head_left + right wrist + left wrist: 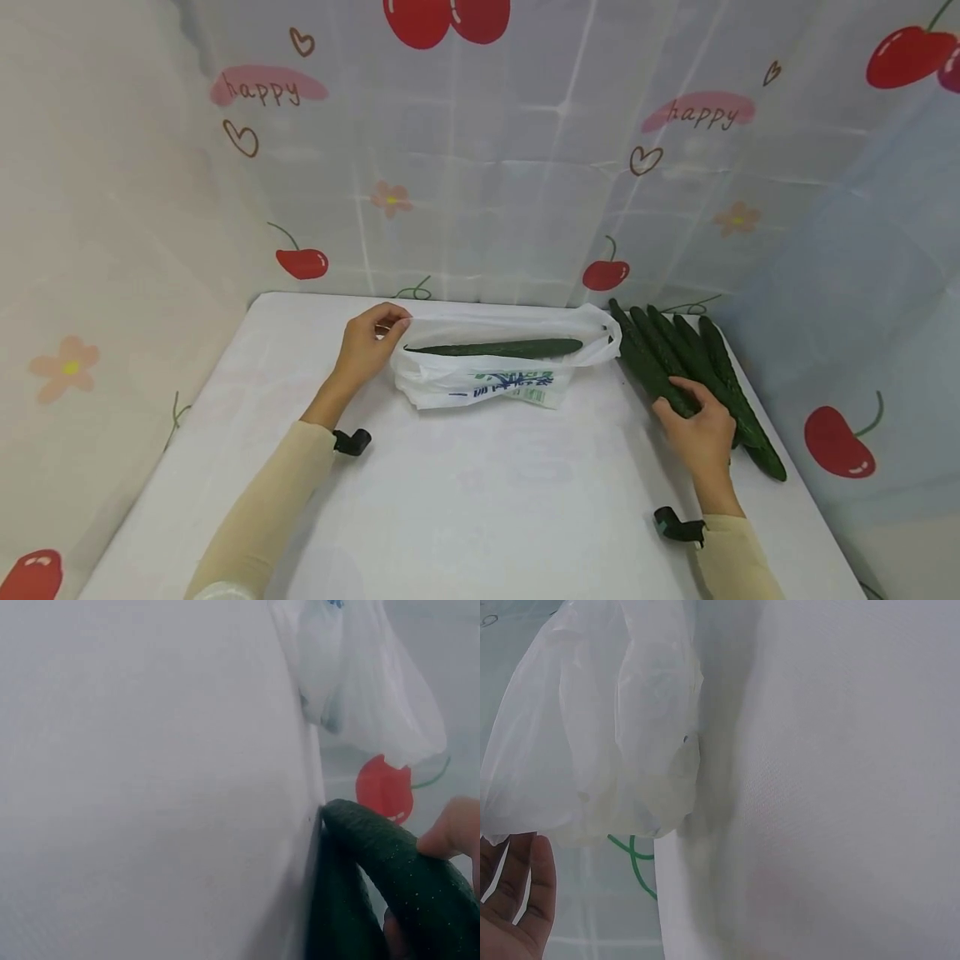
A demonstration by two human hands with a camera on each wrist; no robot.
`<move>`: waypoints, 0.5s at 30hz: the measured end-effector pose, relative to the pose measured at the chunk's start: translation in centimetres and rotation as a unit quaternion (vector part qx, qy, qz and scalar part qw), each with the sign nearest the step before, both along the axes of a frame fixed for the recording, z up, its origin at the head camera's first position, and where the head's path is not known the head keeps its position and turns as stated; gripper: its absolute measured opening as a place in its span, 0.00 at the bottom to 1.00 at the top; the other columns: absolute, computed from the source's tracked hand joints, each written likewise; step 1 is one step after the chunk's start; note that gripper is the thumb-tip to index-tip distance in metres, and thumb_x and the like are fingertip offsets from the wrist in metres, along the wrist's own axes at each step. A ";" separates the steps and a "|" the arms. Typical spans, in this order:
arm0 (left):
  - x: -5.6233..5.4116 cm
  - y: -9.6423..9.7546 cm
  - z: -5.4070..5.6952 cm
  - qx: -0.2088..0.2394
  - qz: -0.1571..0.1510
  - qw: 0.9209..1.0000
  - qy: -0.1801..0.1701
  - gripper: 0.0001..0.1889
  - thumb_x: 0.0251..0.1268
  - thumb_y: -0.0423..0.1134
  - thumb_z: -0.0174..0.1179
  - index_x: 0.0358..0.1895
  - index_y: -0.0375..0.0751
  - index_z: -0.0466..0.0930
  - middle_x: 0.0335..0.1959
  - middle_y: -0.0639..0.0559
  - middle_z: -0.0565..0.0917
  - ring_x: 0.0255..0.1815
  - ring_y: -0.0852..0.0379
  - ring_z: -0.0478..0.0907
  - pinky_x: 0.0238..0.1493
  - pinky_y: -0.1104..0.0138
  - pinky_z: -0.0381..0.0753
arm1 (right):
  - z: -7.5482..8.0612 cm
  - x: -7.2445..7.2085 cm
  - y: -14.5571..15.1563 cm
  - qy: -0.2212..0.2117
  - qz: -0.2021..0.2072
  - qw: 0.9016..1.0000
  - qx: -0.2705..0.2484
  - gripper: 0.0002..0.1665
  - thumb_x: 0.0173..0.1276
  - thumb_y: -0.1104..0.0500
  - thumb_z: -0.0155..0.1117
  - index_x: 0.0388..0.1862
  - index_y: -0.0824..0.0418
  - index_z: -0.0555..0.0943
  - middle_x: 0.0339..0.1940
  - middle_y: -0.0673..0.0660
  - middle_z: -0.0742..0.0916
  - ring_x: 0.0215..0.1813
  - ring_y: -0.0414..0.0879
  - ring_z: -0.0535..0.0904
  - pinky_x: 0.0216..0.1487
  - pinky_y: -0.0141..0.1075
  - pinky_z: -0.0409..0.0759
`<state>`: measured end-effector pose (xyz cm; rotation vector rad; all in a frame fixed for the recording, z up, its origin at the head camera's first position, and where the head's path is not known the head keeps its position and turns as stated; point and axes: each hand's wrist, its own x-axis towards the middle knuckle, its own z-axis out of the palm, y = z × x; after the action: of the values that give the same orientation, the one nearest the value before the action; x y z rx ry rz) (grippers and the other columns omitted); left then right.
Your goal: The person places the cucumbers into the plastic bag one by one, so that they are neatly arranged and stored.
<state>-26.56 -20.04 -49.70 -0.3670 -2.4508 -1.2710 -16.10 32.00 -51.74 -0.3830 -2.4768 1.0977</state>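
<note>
A white plastic bag [457, 385] with blue and green print lies open at the table's middle, and a dark green cucumber [498, 348] shows inside its mouth. My left hand [365, 343] pinches the bag's left rim between thumb and fingers; in the left wrist view the translucent bag side [592, 735] hangs from those fingers [541, 885]. On the right, my right hand [702, 427] grips a cucumber [645, 362] at the near left of a group of several cucumbers [720, 367]. The right wrist view has the thumb [454, 829] on top of that cucumber and a fingertip below it.
The cucumber group lies along the right edge of the white table [480, 500], close to the bag's right handle [607, 333]. A curtain [480, 167] printed with cherries and hearts hangs behind the table. A black wrist camera [352, 442] sits on each wrist.
</note>
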 end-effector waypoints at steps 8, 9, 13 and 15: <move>-0.1 -0.1 0.0 0.003 -0.005 1.000 0.002 0.07 0.80 0.42 0.64 0.52 0.46 0.87 0.46 0.49 0.90 0.48 0.52 0.87 0.49 0.74 0.82 | 0.3 0.1 0.8 -0.003 -0.023 0.999 -0.045 0.24 0.70 0.58 0.72 0.65 0.55 0.86 0.69 0.65 0.87 0.72 0.63 0.79 0.68 0.63 0.75; -0.1 -0.2 0.0 0.004 -0.007 1.000 0.003 0.07 0.80 0.42 0.64 0.51 0.46 0.87 0.46 0.48 0.91 0.48 0.52 0.87 0.49 0.74 0.82 | 0.3 0.1 0.8 -0.003 -0.025 0.999 -0.045 0.24 0.70 0.57 0.72 0.65 0.55 0.86 0.69 0.65 0.87 0.72 0.63 0.79 0.68 0.63 0.76; 0.0 -0.3 0.1 0.011 -0.012 1.000 0.005 0.06 0.80 0.41 0.64 0.50 0.45 0.87 0.45 0.48 0.91 0.47 0.52 0.87 0.48 0.74 0.82 | 0.6 0.1 0.9 0.006 -0.033 0.998 -0.045 0.23 0.70 0.58 0.73 0.65 0.53 0.87 0.68 0.63 0.88 0.72 0.58 0.81 0.66 0.52 0.78; 0.0 -0.3 0.1 0.011 -0.012 1.000 0.006 0.06 0.80 0.41 0.64 0.51 0.45 0.87 0.45 0.49 0.91 0.47 0.53 0.87 0.48 0.75 0.81 | 0.7 0.1 1.0 0.017 -0.041 0.998 -0.044 0.23 0.70 0.57 0.74 0.64 0.52 0.88 0.68 0.61 0.88 0.70 0.52 0.82 0.63 0.40 0.78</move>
<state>-26.58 -20.35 -49.65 -0.3974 -2.4285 -1.2996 -16.03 32.95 -51.05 -0.4848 -2.3671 1.1724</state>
